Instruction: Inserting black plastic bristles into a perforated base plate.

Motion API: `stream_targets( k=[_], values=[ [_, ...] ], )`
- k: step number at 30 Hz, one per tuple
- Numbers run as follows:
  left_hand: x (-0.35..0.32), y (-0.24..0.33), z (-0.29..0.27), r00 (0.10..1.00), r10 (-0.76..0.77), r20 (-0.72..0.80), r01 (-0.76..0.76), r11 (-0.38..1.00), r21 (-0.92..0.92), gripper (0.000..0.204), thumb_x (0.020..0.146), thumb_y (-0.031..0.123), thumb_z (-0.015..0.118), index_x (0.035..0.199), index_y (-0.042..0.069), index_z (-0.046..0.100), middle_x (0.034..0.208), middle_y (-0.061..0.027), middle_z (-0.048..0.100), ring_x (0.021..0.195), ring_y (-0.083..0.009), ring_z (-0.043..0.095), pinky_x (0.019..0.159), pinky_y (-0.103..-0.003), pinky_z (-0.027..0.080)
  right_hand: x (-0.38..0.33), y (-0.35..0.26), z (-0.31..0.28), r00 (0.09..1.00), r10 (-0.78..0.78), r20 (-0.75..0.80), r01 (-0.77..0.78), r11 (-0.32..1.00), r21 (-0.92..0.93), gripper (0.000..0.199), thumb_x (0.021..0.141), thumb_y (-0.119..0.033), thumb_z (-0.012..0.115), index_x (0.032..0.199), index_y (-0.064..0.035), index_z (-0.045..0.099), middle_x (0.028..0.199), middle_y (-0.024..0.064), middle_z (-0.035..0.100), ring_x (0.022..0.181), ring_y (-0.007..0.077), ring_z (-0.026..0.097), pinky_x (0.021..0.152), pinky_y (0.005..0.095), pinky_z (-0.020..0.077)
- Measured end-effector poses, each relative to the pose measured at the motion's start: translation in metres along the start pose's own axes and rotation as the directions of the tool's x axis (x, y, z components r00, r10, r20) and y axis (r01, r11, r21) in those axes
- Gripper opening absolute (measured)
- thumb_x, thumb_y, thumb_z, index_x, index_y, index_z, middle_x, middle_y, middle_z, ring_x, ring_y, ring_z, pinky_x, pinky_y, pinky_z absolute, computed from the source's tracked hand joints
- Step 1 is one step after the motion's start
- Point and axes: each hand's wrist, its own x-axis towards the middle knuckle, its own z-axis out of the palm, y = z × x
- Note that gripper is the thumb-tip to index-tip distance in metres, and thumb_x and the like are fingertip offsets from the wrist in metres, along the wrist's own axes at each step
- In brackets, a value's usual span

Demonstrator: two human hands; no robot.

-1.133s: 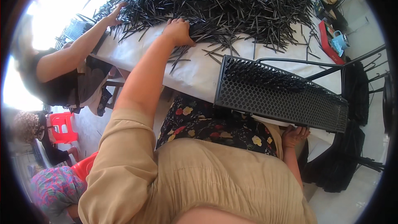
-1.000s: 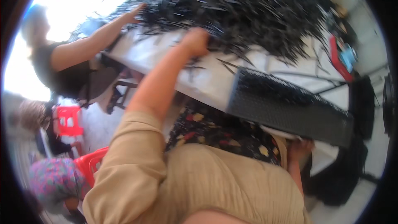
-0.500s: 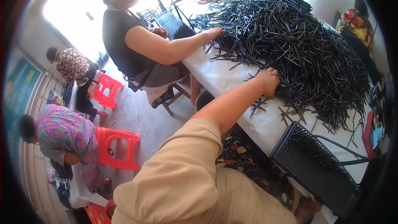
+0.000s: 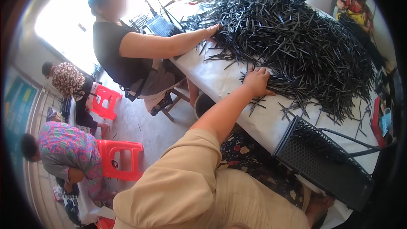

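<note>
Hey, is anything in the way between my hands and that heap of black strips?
Nothing visible blocks your left hand; it is at the near edge of the heap of black strips. From your right hand, the black perforated tray lies between, at the table's near side.

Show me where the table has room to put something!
Mostly bare white tabletop lies between the left hand and black perforated rack, and along the near edge between that hand and the co-worker's arm. Heaped black strips crowd the middle.
</note>
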Motion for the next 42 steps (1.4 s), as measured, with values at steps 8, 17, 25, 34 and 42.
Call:
stream_targets(
  k=[8,17,25,34,42],
  values=[
    [0.007,0.011,-0.005,0.988,0.103,0.118,-0.088,0.988,-0.126,0.072,0.064,0.030,0.079,0.124,0.004,0.051,0.117,-0.0188,0.058,0.110,-0.0360,0.058,0.095,-0.042,0.046,0.001,0.013,-0.007,0.986,-0.073,0.149,0.061,0.995,0.083,0.039,0.098,-0.026,0.052,0.123,0.0022,0.042,0.114,0.0198,0.053,0.114,0.0463,0.048,0.095,0.0605,0.0379],
    [0.032,0.025,-0.024,0.821,-0.080,0.565,0.087,0.996,0.016,0.113,0.052,0.046,0.087,0.140,-0.005,0.038,0.140,-0.0287,0.043,0.124,-0.0418,0.049,0.105,-0.044,0.042,0.030,-0.014,-0.022,0.995,-0.005,-0.097,0.024,0.981,0.191,0.051,0.092,-0.016,0.055,0.135,-0.0015,0.033,0.142,0.0186,0.031,0.128,0.0421,0.037,0.105,0.0601,0.0321],
    [0.023,0.059,-0.009,0.927,-0.139,0.347,0.117,0.989,0.086,0.039,0.073,0.016,0.063,0.109,0.002,0.065,0.118,-0.0233,0.060,0.110,-0.0365,0.060,0.094,-0.042,0.050,0.014,-0.012,-0.017,0.998,0.052,-0.042,-0.044,0.983,0.176,0.051,0.089,-0.013,0.056,0.133,-0.0020,0.032,0.139,0.0197,0.033,0.129,0.0430,0.035,0.107,0.0626,0.0271],
    [0.008,0.029,0.000,0.968,0.225,0.115,-0.229,0.973,0.026,0.038,0.075,0.011,0.061,0.113,0.009,0.056,0.097,-0.0171,0.065,0.091,-0.0349,0.065,0.077,-0.046,0.051,0.008,-0.010,-0.004,0.994,0.045,-0.097,-0.023,0.975,0.220,0.056,0.090,-0.019,0.059,0.136,-0.0019,0.031,0.140,0.0187,0.032,0.131,0.0427,0.032,0.110,0.0616,0.0208],
    [0.037,0.017,-0.035,0.934,0.314,0.172,-0.356,0.861,0.363,0.025,0.085,0.012,0.051,0.110,0.013,0.055,0.087,-0.0113,0.067,0.085,-0.0315,0.067,0.078,-0.044,0.049,0.009,-0.019,-0.014,0.994,0.109,-0.013,-0.103,0.970,0.218,0.055,0.090,-0.018,0.058,0.136,-0.0036,0.031,0.140,0.0192,0.034,0.133,0.0432,0.030,0.111,0.0622,0.0179]
  ],
)
